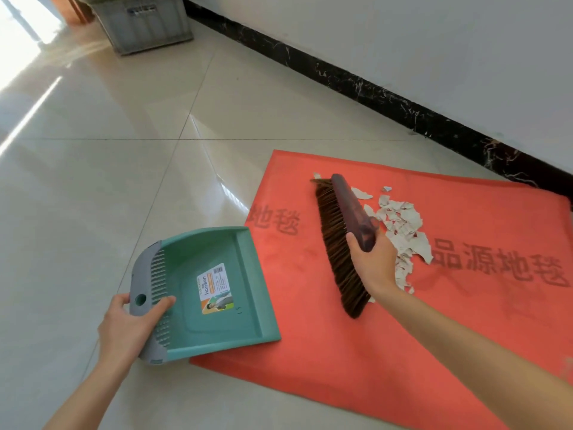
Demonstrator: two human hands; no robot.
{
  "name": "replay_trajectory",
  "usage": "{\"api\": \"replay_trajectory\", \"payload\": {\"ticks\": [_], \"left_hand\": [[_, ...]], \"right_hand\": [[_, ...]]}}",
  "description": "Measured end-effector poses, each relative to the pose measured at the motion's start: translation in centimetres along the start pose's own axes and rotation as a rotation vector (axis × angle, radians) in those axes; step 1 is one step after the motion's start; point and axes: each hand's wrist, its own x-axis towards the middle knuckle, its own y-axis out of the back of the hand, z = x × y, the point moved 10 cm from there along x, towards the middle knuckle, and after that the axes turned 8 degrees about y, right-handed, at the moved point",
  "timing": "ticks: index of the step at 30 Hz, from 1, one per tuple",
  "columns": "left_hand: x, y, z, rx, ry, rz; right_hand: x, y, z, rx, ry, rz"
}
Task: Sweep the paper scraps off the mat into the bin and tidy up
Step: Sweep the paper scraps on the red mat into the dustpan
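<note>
The glossy beige tiled floor [108, 181] carries a red mat [387, 336] on the right, near the wall. A green dustpan [198, 259] sits at the mat's left edge, its lip overlapping the mat. A grey crate [145, 23] stands far left.

Bright daylight from upper left — strong glare w/ white streaks on the glossy floor tiles [93, 125]. Shadows soft, centre sharp; wide-angle bend at edges — slight blur in lower-right corner.
</note>
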Motion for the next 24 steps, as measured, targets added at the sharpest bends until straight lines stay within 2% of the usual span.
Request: {"api": "replay_trajectory", "payload": {"ticks": [3, 5, 9, 11, 13, 15, 19, 24], "left_hand": [[-0.2, -0.5, 0.3, 0.001, -0.016, -0.008], [-0.4, -0.9, 0.5, 0.004, -0.021, -0.015], [-1.2, -1.7, 0.6, -0.004, -0.011, -0.019], [-1.6, -1.8, 0.8, -0.001, -0.004, -0.02], [-1.9, -1.7, 1.0, -0.004, -0.002, -0.02], [-2.2, -1.6, 1.2, -0.009, -0.001, -0.014], [-2.9, -1.3, 1.2, -0.025, 0.003, 0.0], [-3.6, -1.2, 1.4, -0.021, -0.001, 0.0]], "right_hand": [[-0.4, 2.4, -0.4, 0.08, -0.025, 0.133], [-1.4, 2.4, -1.7, 0.16, -0.018, 0.127], [-4.7, -2.7, -4.8, 0.201, 0.078, -0.177], [-6.4, -5.0, -4.3, 0.22, 0.054, -0.32], [-7.2, -5.3, -2.6, 0.207, 0.021, -0.373], [-7.1, -3.5, -0.4, 0.154, 0.008, -0.345], [-5.8, 2.6, 4.2, 0.101, -0.092, -0.158], [-3.7, 7.2, 5.6, -0.025, -0.033, -0.083]]}}
